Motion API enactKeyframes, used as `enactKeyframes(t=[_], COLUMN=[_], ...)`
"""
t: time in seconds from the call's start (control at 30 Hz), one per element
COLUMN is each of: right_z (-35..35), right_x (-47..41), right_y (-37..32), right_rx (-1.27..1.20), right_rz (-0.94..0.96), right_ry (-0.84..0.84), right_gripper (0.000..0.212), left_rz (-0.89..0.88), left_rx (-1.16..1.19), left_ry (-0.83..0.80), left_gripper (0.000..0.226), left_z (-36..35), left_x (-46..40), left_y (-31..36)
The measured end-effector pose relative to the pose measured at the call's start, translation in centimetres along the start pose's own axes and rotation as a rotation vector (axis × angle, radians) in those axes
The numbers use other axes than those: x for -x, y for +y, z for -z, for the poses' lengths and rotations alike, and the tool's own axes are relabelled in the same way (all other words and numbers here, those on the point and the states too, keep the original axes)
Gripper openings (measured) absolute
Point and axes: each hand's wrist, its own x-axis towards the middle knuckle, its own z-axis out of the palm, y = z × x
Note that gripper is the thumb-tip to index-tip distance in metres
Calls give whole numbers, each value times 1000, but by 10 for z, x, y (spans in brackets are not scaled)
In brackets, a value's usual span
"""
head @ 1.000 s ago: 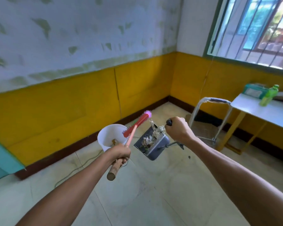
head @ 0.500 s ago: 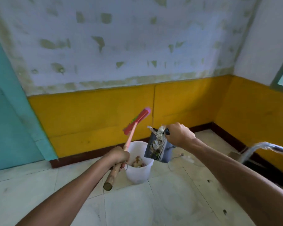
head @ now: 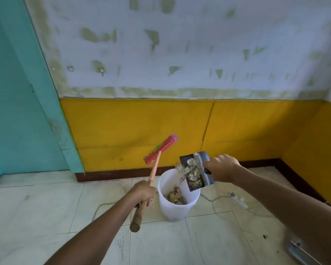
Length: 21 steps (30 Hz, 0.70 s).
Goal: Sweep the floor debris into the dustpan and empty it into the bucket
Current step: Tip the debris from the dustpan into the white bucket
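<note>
Dark grey plastic dustpan [head: 196,170], white comb teeth along one edge, loaded with pale crumpled debris [head: 191,173]. Tipped steeply over white bucket [head: 177,205], open mouth facing down-left toward bucket rim; long axis near vertical. Clenched by right hand [head: 221,169] at handle. Red broom [head: 157,161] held by left hand [head: 143,194], fist around wooden shaft; head up, slanting up-right. Bucket on tiled floor [head: 46,207], near yellow wall.

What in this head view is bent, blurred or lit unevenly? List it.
Head view: wide-angle bend, the teal door frame leans and the yellow wall band sags toward the right corner; soft, even daylight, no hard shadows or glare; bucket, dustpan and both hands are fairly sharp; the metal object at bottom right is smeared.
</note>
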Motion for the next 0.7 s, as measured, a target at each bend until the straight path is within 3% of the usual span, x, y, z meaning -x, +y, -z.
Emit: enactKeyframes(t=[0.1, 0.33, 0.7], right_z=[-6, -10, -14], right_x=[-27, -63, -77], right_y=[-2, -12, -24], right_rx=[75, 200, 193], right_rz=[63, 247, 263], right_ry=[-23, -78, -45], right_gripper=[21, 20, 21], left_rz=[19, 55, 9], left_rx=[34, 27, 7], left_ry=[-39, -68, -41], left_gripper=[7, 15, 10], left_z=[3, 17, 17], left_x=[-15, -43, -54], left_y=[-6, -19, -3])
